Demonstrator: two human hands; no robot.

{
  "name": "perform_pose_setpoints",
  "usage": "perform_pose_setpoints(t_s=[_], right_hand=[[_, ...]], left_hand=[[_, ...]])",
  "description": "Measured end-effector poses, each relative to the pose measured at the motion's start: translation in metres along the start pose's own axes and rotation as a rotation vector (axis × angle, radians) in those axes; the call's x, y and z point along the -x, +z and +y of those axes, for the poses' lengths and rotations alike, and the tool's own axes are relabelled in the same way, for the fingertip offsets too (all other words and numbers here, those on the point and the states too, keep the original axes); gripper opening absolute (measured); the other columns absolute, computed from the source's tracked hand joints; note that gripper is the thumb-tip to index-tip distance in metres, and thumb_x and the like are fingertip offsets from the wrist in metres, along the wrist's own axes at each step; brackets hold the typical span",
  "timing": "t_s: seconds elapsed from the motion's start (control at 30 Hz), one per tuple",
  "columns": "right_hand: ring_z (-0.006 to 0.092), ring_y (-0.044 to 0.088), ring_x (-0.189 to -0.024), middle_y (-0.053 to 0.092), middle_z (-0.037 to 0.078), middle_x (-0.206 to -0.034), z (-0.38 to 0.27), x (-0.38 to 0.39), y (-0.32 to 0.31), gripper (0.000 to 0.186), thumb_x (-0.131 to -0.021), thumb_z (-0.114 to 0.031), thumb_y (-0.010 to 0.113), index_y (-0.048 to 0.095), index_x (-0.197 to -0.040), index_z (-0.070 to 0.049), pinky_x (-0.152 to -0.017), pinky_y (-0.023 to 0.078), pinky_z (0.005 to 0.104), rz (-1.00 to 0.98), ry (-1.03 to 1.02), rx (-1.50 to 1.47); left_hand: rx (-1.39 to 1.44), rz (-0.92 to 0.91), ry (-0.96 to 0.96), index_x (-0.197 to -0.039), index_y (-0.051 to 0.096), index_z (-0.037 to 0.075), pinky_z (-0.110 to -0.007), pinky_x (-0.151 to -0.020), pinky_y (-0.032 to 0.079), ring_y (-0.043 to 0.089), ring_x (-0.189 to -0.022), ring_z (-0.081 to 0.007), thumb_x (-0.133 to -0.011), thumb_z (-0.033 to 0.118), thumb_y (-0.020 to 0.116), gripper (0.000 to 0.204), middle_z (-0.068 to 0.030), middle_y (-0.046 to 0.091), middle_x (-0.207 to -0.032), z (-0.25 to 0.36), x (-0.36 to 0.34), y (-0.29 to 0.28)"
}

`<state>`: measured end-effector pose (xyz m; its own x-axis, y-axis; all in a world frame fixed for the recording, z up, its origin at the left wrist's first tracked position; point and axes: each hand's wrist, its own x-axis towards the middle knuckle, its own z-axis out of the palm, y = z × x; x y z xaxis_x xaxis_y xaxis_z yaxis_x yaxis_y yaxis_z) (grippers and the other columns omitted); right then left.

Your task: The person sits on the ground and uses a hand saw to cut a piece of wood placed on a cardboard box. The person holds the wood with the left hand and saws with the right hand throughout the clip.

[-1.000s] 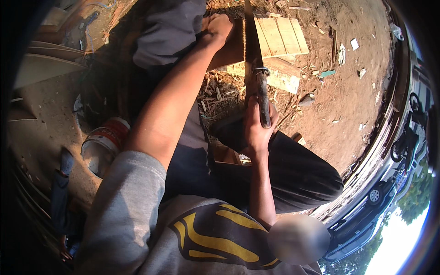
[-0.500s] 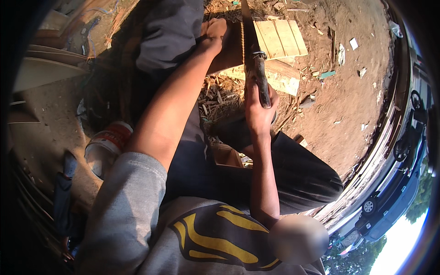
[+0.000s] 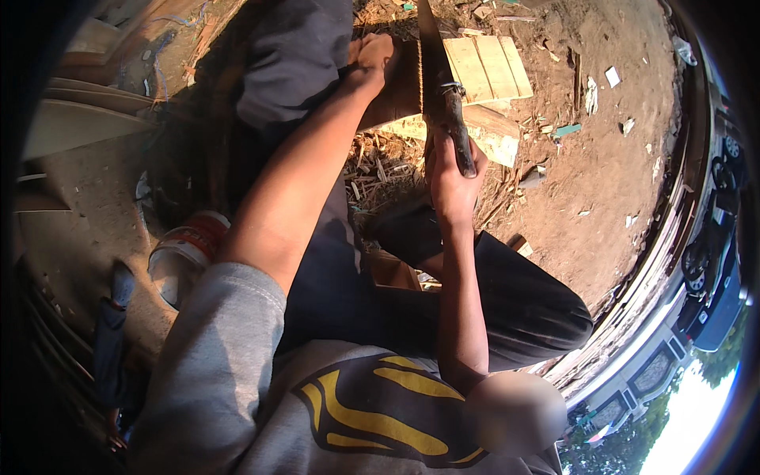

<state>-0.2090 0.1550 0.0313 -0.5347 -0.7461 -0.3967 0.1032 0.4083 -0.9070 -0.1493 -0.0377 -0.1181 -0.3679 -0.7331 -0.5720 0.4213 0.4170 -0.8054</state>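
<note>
My right hand is closed round the dark handle of a hand saw, whose blade points away from me. The blade stands over a wooden board. The board's right part is sunlit, with several lines across it, while its left part lies in shadow. My left hand rests on the shaded part beside my trouser leg, its fingers curled on the board. Where the teeth meet the wood is hard to make out.
Another piece of wood lies under the board. Wood chips litter the dirt ground. A white and red bucket stands by my left arm. Sheets of board lean at the far left. A dark vehicle is at the right.
My right hand and the saw have shifted slightly forward and right, the handle turning a little. My left hand stays in place. The vehicles in the right background have changed position.
</note>
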Motion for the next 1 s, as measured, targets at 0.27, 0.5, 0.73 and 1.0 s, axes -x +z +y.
perform_pose_setpoints(t_s=[0.27,0.5,0.73,1.0], right_hand=[[0.0061,0.045,-0.058,0.05,0.0,-0.064,0.036,0.104,-0.036,0.016,-0.084,-0.015,0.055,0.056,-0.08,0.0,-0.053,0.038,0.023,-0.036,-0.1,0.198],[0.0048,0.037,-0.054,0.045,-0.002,-0.06,-0.01,0.005,0.016,0.016,-0.085,-0.009,0.054,0.05,-0.072,-0.001,-0.048,0.032,0.0239,0.003,-0.077,0.083],[0.0039,0.039,-0.054,0.045,-0.003,-0.058,0.026,0.11,-0.028,0.017,-0.084,-0.01,0.056,0.051,-0.07,-0.002,-0.048,0.032,0.0222,-0.004,-0.116,0.214],[0.0043,0.039,-0.055,0.045,-0.002,-0.061,-0.004,0.005,0.009,0.012,-0.085,-0.007,0.053,0.052,-0.074,-0.001,-0.048,0.033,0.0229,-0.006,-0.05,0.046]], left_hand=[[0.191,0.104,-0.161,-0.051,0.036,0.019,-0.023,-0.041,0.019,0.025,-0.037,-0.0092,-0.078,0.028,0.048,0.03,0.0049,0.027,-0.046,0.012,-0.013,-0.002],[-0.497,0.085,0.071,-0.056,0.033,0.021,-0.024,-0.043,0.018,0.023,-0.043,-0.0108,-0.079,0.022,0.041,0.024,0.0029,0.021,-0.052,0.041,-0.028,0.018],[-0.028,0.108,-0.125,-0.12,0.034,0.016,-0.027,-0.036,0.021,0.026,-0.034,-0.0117,-0.075,0.023,0.053,0.05,0.0051,0.032,-0.048,0.029,-0.025,0.0],[-0.365,-0.012,-0.478,-0.054,0.037,0.016,-0.026,-0.048,0.034,0.032,-0.047,-0.0079,-0.069,0.0,0.047,0.025,0.0051,0.029,-0.053,0.001,0.027,0.002]])
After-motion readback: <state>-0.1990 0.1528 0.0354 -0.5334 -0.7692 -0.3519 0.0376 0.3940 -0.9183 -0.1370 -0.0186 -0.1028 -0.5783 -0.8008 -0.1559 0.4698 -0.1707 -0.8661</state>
